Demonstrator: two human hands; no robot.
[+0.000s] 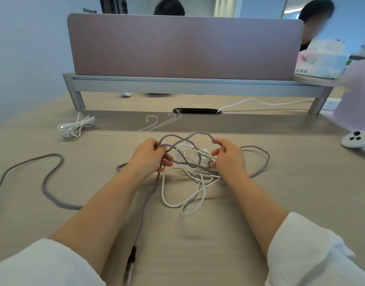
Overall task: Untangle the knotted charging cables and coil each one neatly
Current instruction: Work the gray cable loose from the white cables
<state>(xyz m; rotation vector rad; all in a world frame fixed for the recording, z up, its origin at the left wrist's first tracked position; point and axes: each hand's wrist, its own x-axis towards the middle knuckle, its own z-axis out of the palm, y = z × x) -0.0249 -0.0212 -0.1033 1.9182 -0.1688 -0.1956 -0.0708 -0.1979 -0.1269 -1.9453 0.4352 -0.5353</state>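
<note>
Head view, knot first: a grey braided cable and a white cable are interlaced in a loose mass at the middle of the desk, between the two hands.

Left hand: thumb and fingers pinched narrowly on a grey strand at the knot's left edge. Right hand: fingers curled round a grey loop at the knot's far right. Whether it also holds a plug lower down cannot be told.

The grey cable leaves the knot three ways: a long slack sweep over the desk to the left, a smaller loop beyond the right hand, and a straight run toward the viewer ending in a dark plug near the desk's front edge. White loops trail from the knot onto the desk.

Assessment: the untangling step is in hand and looks early; neither cable in the knot is coiled yet. In my judgement the next move calls for widening the grey loop held between the hands and passing a free end, likely the dark plug, back through it. Slack should be kept so the knot does not tighten.

Surroundings: bundled white cable far left, well apart; thin pale leads near a cable port; divider screen behind; white controller at the right edge.
</note>
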